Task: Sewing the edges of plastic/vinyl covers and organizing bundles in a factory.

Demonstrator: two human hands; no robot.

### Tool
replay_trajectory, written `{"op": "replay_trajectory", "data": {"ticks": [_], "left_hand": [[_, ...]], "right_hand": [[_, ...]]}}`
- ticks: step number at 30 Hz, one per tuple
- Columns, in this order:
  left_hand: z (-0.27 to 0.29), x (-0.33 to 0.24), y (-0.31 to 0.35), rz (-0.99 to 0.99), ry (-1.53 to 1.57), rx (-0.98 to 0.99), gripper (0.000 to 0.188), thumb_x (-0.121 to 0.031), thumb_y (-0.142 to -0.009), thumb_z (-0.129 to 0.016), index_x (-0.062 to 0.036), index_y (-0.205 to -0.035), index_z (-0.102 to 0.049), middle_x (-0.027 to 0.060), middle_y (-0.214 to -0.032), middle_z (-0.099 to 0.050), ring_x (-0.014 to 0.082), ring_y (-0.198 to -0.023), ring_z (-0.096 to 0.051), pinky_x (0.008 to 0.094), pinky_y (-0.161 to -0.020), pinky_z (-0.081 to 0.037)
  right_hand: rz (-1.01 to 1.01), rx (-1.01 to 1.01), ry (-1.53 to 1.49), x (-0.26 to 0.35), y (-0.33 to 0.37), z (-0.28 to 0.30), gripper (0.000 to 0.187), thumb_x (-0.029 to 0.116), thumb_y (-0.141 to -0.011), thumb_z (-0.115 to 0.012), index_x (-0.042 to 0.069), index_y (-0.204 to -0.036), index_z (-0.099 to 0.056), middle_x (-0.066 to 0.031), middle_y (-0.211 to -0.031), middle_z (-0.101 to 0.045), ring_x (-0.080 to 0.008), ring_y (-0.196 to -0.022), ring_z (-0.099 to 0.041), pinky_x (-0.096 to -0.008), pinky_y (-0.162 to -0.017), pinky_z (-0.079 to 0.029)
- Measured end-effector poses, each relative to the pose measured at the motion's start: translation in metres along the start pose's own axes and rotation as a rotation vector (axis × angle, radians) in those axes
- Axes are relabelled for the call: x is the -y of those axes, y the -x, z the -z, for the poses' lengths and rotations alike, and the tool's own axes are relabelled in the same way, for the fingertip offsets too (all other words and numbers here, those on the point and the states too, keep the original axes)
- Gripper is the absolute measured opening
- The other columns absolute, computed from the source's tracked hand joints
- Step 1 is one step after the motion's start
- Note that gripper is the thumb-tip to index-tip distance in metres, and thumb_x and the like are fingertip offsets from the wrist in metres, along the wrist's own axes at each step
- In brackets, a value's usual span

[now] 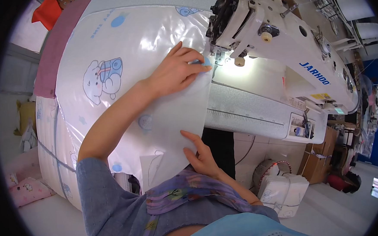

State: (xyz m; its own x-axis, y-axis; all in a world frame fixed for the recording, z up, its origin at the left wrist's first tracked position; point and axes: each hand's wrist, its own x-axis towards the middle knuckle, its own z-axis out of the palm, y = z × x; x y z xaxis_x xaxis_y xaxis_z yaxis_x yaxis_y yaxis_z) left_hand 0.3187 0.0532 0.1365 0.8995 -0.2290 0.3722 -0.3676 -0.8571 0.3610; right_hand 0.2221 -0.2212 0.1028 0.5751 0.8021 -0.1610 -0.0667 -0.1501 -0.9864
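A glossy white fabric (106, 45) with blue and grey bear prints spreads over the sewing table, its plain side (171, 114) folded up toward me. My left hand (177, 72) is closed on the fabric's right edge, fingertips pressed together beside the presser foot. Farther down that edge, near my body, my right hand (202, 156) lies on the plain side with thumb and forefinger stretched apart; its other fingers are partly hidden. The lit white sewing machine (275, 35) stands to the right of my left hand. A loose corner (151, 165) of the fabric hangs at my lap.
A ruler-marked table edge (245, 114) runs right to a small tray (301, 126). Below are a basket (270, 169), a tied white bundle (284, 192) and a cardboard box (319, 155). At left, a strapped fabric bale (49, 139) stands by a pink pillow (29, 190).
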Motion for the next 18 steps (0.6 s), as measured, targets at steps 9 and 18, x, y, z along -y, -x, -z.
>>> {"op": "replay_trajectory", "data": {"ticks": [9, 18], "left_hand": [[0.001, 0.041, -0.033, -0.017, 0.152, 0.002, 0.029, -0.003, -0.087, -0.063, -0.0164, -0.107, -0.079, 0.0015, -0.112, -0.068, 0.0268, -0.114, -0.06, 0.0561, -0.124, -0.028], [-0.006, 0.046, -0.038, 0.023, 0.095, -0.082, 0.036, 0.005, -0.086, -0.06, -0.0087, -0.116, -0.073, 0.0068, -0.127, -0.067, 0.0297, -0.118, -0.062, 0.0467, -0.119, -0.037]], "right_hand": [[-0.079, 0.04, -0.005, 0.001, -0.002, 0.002, 0.054, 0.0, -0.099, -0.056, 0.005, -0.152, -0.045, -0.0127, -0.13, -0.064, -0.0097, -0.097, -0.061, -0.0197, -0.071, -0.047], [0.103, -0.02, 0.089, -0.014, 0.006, 0.007, 0.057, -0.007, -0.093, -0.052, 0.006, -0.149, -0.046, -0.0172, -0.134, -0.062, -0.0196, -0.113, -0.065, -0.0273, -0.089, -0.051]]}}
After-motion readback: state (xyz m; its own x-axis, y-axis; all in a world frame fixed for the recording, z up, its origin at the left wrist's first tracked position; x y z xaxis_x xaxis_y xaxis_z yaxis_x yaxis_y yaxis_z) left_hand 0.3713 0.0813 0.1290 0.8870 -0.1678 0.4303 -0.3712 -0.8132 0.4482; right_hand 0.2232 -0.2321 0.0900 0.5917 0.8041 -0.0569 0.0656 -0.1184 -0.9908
